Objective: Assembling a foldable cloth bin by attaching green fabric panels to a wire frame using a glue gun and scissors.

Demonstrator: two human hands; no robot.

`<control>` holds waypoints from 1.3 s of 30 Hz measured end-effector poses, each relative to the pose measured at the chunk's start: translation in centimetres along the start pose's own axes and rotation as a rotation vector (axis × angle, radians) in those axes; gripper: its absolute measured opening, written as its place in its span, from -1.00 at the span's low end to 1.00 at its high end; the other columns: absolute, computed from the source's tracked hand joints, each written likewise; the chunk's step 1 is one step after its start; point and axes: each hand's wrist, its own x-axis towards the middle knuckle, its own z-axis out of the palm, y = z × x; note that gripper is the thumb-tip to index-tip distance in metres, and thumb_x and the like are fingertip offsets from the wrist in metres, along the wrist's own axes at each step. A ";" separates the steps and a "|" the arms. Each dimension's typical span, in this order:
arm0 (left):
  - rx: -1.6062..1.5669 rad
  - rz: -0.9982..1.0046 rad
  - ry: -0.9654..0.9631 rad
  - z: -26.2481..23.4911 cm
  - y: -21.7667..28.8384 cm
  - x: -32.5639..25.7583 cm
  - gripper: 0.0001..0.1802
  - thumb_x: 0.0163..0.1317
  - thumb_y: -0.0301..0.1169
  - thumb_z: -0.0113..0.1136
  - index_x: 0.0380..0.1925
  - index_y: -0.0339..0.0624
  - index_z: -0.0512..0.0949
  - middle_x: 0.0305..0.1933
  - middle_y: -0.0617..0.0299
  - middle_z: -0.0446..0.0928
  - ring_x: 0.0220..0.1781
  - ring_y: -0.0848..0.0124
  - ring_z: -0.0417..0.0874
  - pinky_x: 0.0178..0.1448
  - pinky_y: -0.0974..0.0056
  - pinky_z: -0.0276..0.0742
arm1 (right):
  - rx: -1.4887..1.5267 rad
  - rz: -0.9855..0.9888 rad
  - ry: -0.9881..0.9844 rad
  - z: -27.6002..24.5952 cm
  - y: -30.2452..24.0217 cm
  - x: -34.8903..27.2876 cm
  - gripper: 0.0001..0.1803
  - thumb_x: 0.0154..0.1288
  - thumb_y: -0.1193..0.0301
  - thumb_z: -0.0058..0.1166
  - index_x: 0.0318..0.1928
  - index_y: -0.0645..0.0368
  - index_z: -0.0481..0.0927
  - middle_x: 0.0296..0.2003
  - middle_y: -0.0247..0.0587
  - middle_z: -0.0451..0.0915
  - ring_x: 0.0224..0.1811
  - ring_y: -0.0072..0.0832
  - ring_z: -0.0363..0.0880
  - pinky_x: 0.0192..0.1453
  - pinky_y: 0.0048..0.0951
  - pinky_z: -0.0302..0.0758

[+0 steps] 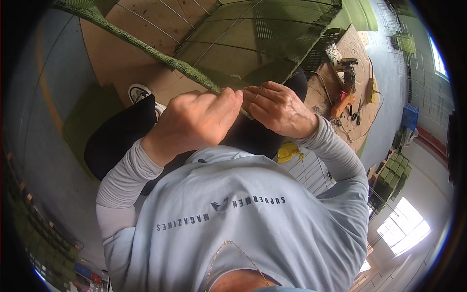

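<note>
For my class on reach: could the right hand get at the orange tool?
Probably yes: nothing visible blocks the right hand from the orange tool, though that hand is busy at the green mesh.

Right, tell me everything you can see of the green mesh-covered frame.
The green mesh-covered frame looks boxlike: thin wire bars and see-through netting, with a thick, textured rolled edge slanting from upper left to its near corner. Left hand and right hand pinch there, hiding the corner. Brown board shows beneath; the frame's far part is cut off by the picture's top.
</note>
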 end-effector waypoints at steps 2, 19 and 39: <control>-0.004 0.003 0.010 0.3 0.0 -0.1 -0.65 -0.04 -0.56 0.30 -0.16 -0.32 0.70 -0.23 0.21 0.61 -0.53 0.52 0.50 -0.50 0.44 0.49 | -0.003 -0.017 -0.056 -0.1 0.2 -0.1 -0.60 0.08 0.41 0.19 -0.08 0.39 0.58 -0.05 0.05 0.65 0.07 -0.17 0.65 0.15 -0.28 0.55; 0.000 -0.002 0.036 0.5 0.0 -0.2 -0.65 -0.05 -0.56 0.31 -0.17 -0.30 0.70 -0.22 0.22 0.62 -0.55 0.55 0.49 -0.52 0.45 0.47 | -0.196 0.069 -0.131 -3.2 3.2 -0.7 -0.42 0.02 0.44 0.27 0.11 0.39 0.54 0.03 -0.01 0.64 0.10 -0.25 0.63 0.18 -0.25 0.48; 0.005 -0.044 0.070 -0.2 -0.8 -0.4 -0.67 -0.03 -0.55 0.33 -0.17 -0.30 0.69 -0.22 0.23 0.63 -0.52 0.52 0.55 -0.50 0.43 0.49 | -0.126 -0.075 -0.102 -1.9 1.2 1.4 -0.48 0.10 0.47 0.17 0.11 0.45 0.53 0.03 0.09 0.62 0.10 -0.17 0.64 0.20 -0.24 0.57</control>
